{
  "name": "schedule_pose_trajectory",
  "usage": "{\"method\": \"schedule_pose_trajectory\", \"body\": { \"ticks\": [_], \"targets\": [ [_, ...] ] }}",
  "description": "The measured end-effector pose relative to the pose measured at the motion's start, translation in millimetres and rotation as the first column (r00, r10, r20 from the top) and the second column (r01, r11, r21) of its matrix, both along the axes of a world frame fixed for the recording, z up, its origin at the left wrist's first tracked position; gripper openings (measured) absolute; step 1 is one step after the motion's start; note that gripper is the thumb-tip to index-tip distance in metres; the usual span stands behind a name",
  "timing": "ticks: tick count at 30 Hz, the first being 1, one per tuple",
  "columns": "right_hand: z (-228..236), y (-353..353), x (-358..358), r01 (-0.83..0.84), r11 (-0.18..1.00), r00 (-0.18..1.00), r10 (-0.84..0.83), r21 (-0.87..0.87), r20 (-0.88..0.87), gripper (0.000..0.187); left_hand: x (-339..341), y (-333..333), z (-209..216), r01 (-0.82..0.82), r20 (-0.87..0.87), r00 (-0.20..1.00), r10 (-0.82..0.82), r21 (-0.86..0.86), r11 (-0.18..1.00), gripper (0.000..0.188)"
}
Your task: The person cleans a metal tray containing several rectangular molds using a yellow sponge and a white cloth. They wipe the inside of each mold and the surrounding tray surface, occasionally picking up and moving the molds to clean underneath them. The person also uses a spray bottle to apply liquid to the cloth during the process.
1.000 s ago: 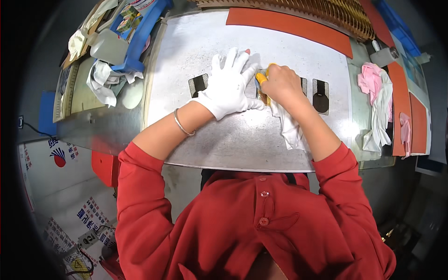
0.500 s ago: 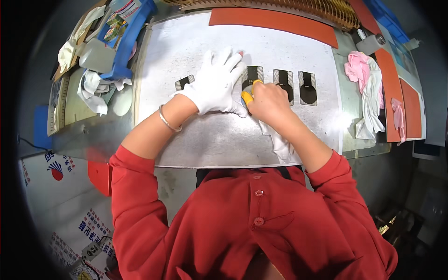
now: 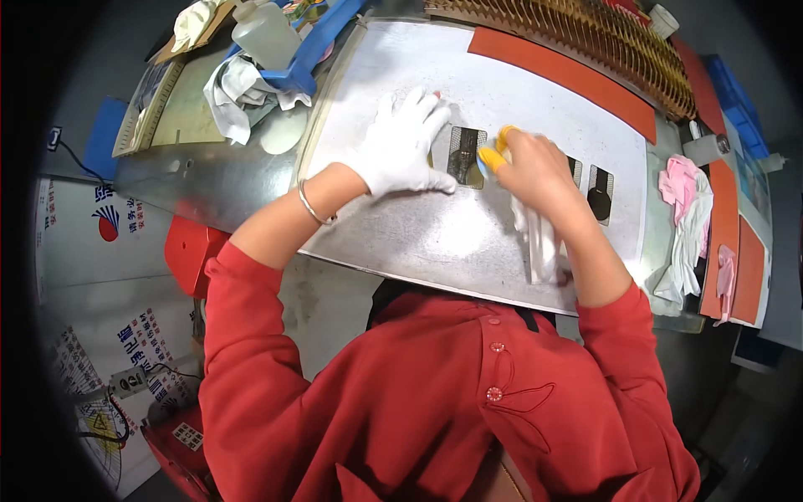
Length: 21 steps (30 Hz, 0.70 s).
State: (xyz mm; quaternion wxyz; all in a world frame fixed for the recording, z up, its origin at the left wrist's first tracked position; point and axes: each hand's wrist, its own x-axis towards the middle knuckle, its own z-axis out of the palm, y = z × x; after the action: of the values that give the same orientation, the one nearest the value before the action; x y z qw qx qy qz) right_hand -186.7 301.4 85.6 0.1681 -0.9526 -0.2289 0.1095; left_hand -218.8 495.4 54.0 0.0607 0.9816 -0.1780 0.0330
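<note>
My left hand (image 3: 407, 149), in a white glove, lies with its fingers spread on the pale work surface (image 3: 360, 230). Just right of its thumb is a thin rectangular plate (image 3: 467, 157) with a dark shape on a meshed ground. My right hand (image 3: 542, 176) is closed at that plate's right edge, yellow covers (image 3: 492, 159) on its thumb and finger. A white cloth (image 3: 542, 248) is bunched in it and hangs toward the table's front edge. Another plate (image 3: 599, 196) with a black rounded shape lies to the right; one more is mostly behind my right hand.
Along the back run an orange-red strip (image 3: 569, 79) and a row of brown ribbed racks (image 3: 585, 42). At left stand a blue tray (image 3: 305, 63), a translucent bottle (image 3: 266, 38) and white rags (image 3: 238, 96). Pink and white cloths (image 3: 686, 209) lie at right.
The view has turned, tilting the table. My right hand has slid right, away from my left hand, uncovering more of the middle plate. The plate formerly visible left of my glove is now hidden.
</note>
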Motion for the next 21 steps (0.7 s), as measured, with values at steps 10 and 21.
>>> {"method": "schedule_pose_trajectory", "body": {
  "ticks": [10,21],
  "targets": [
    [-38,47,49,0.045,0.997,0.999,-0.046,-0.057,-0.015,0.023,-1,0,-20,-0.080,0.012,0.997,0.081,-0.030,0.996,0.090],
    [-45,44,14,0.041,0.997,0.999,-0.039,-0.059,0.020,0.019,5,5,-16,0.089,0.021,0.996,-0.089,-0.010,0.996,0.079]
  ]
}}
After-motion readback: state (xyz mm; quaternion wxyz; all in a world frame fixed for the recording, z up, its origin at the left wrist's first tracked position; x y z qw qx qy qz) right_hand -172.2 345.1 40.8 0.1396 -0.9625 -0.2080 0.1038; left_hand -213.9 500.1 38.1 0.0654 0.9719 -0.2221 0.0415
